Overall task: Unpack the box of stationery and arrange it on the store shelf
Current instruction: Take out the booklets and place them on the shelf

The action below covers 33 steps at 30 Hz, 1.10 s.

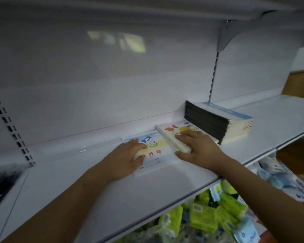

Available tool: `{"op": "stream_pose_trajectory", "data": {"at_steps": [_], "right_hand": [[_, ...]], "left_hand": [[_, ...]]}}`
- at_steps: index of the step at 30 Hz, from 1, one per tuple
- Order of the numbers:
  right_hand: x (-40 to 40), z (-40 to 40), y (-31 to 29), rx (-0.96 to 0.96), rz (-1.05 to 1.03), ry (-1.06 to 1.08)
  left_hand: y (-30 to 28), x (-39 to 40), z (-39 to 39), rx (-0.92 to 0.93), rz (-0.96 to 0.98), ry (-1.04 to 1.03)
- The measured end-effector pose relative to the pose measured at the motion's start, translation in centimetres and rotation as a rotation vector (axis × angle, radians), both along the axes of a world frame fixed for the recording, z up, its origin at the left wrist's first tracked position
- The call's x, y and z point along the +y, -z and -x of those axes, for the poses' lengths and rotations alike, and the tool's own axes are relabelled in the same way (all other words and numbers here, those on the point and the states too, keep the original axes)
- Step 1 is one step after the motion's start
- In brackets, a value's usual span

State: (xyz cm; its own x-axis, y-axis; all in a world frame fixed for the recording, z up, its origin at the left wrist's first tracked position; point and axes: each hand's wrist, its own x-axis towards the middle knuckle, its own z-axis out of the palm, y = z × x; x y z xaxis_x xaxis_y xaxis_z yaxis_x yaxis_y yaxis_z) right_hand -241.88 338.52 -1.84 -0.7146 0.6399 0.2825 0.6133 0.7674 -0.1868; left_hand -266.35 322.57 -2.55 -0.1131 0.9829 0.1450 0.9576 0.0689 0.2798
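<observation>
The flat exercise book [154,155] on the white shelf [77,186] has a cover with a blue cartoon bear, a yellow band and large red and blue Chinese characters; the smaller print lines below them are too blurred to read. It lies face up with its long axis running from the shelf's front edge toward the back panel, slightly turned to the left. The left hand [128,156] rests on its left edge, fingers laid over the cover and thumb against its side, holding it lightly. Just to the right, touching it, a small stack of books [177,135] with coloured balloon-like shapes on top lies along the same direction; the right hand [198,148] grips its near end, fingers over the top and thumb at the side. Behind stands a taller pile of dark-spined notebooks [218,123]. Below the shelf lie green packets [205,216].
</observation>
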Motion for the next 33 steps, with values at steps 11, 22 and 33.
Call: {"op": "stream_pose_trajectory", "data": {"at_steps": [11, 22, 33], "right_hand": [[-0.1, 1.8, 0.4, -0.007, 0.069, 0.022], [4.5, 9.2, -3.2, -0.198, 0.145, 0.188], [3.3, 12.7, -3.3, -0.173, 0.024, 0.254]], "left_hand": [[0.2, 0.1, -0.4, -0.028, -0.026, -0.100], [-0.5, 0.1, -0.8, -0.020, -0.010, -0.181], [0.1, 0.3, -0.7, -0.012, -0.048, -0.218]]}}
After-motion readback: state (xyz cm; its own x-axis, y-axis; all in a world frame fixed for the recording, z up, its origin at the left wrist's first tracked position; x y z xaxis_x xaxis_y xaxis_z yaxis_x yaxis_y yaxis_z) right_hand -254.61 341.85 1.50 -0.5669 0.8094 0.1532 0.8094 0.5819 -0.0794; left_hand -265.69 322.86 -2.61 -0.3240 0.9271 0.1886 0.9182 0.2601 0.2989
